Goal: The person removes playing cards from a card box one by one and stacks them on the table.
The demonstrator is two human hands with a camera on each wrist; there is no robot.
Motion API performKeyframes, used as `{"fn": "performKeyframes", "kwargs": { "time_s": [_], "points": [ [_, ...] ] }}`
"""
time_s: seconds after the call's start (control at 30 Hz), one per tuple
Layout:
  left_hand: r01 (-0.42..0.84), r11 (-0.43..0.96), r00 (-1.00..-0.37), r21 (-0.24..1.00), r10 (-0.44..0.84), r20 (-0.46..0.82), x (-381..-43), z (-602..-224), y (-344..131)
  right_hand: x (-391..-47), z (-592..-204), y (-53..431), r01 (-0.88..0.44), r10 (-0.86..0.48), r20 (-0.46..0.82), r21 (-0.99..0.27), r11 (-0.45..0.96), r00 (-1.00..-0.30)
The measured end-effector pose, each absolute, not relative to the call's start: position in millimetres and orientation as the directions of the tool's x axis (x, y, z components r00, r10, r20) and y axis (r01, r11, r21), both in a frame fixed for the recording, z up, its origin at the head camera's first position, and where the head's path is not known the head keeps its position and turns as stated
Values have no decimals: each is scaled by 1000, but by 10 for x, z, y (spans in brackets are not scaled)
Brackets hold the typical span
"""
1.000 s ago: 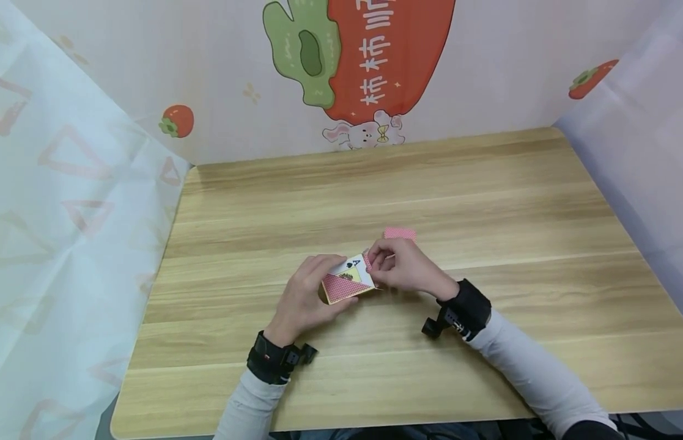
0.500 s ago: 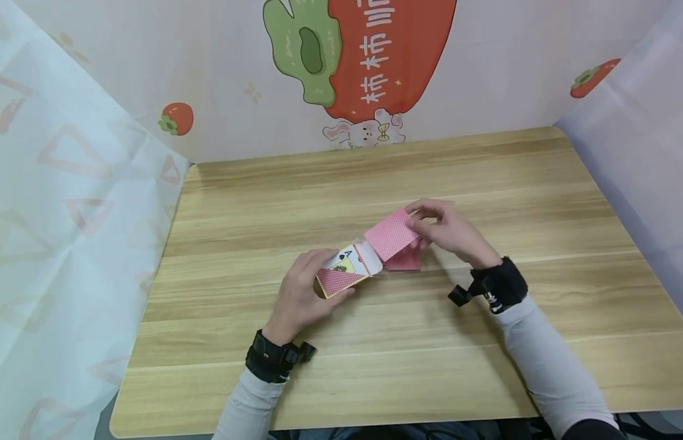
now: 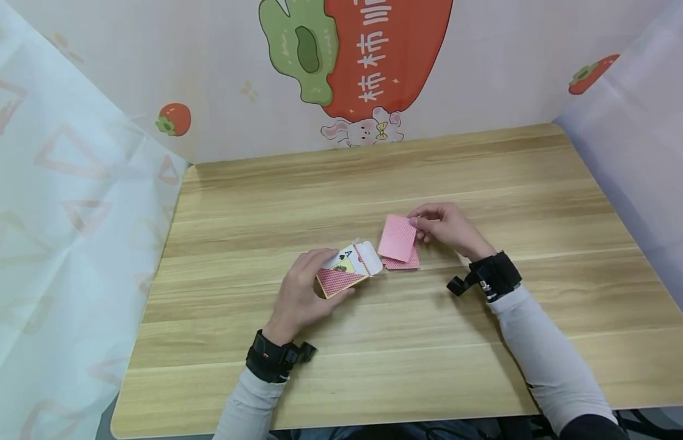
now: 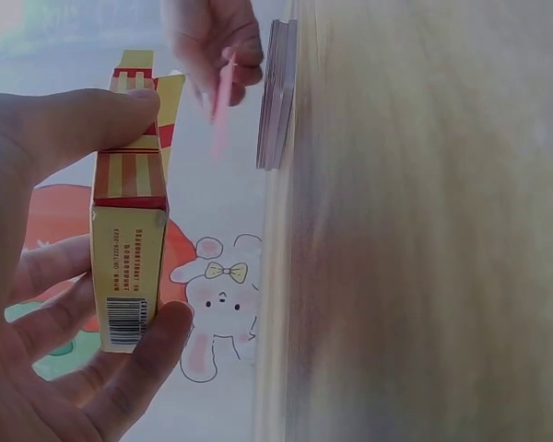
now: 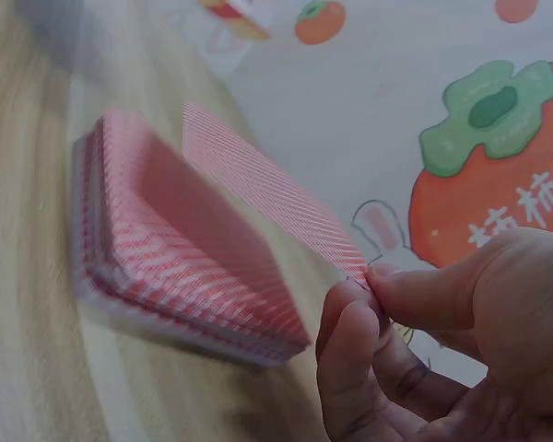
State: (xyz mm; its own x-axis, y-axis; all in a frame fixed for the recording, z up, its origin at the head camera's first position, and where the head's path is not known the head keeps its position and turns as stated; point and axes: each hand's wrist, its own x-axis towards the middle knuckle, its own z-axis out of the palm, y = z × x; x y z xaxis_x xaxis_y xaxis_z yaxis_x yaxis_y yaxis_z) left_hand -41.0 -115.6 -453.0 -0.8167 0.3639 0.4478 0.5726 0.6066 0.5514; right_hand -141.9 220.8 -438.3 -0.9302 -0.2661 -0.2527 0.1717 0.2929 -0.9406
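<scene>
My left hand (image 3: 304, 293) grips a playing-card box (image 3: 341, 273) printed with an ace of spades and a red pattern; its end flap stands open toward the right. In the left wrist view the thumb lies on one edge of the card box (image 4: 129, 230) and fingers wrap the other. My right hand (image 3: 448, 227) pinches a red-backed playing card (image 3: 397, 237) at its corner between thumb and fingers. Under that card, on the table, lies a stack of red-backed cards (image 3: 405, 264). The right wrist view shows the pinched card (image 5: 267, 189) raised above the card stack (image 5: 184, 249).
The wooden table (image 3: 253, 214) runs back to a printed backdrop (image 3: 225, 79) with persimmon and rabbit drawings. A white curtain (image 3: 71, 244) hangs at the left, another cloth (image 3: 638, 183) at the right.
My right hand moved right and away from the box, drawing a card out with it, and the card has swung over the stack. The left hand shifted slightly and still holds the box.
</scene>
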Motion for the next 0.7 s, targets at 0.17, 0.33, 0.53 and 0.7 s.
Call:
{"fn": "performKeyframes", "kwargs": {
  "time_s": [0.17, 0.33, 0.53, 0.7],
  "points": [
    [571, 607, -818, 552, 361, 448, -413, -4542, -1157, -1434, -4484, 2190, 145, -248, -251, -915, 377, -936],
    [574, 603, -816, 555, 365, 448, -413, -4543, -1157, -1434, -4552, 2172, 82, -231, -197, -900, 429, -953],
    [575, 601, -816, 556, 366, 448, -413, -4544, -1155, -1417, -4597, 2138, -22, -217, -112, -844, 535, -970],
    [574, 602, -816, 555, 368, 445, -413, -4546, -1154, -1405, -4601, 2122, -75, -214, -68, -799, 597, -974]
  ]
}}
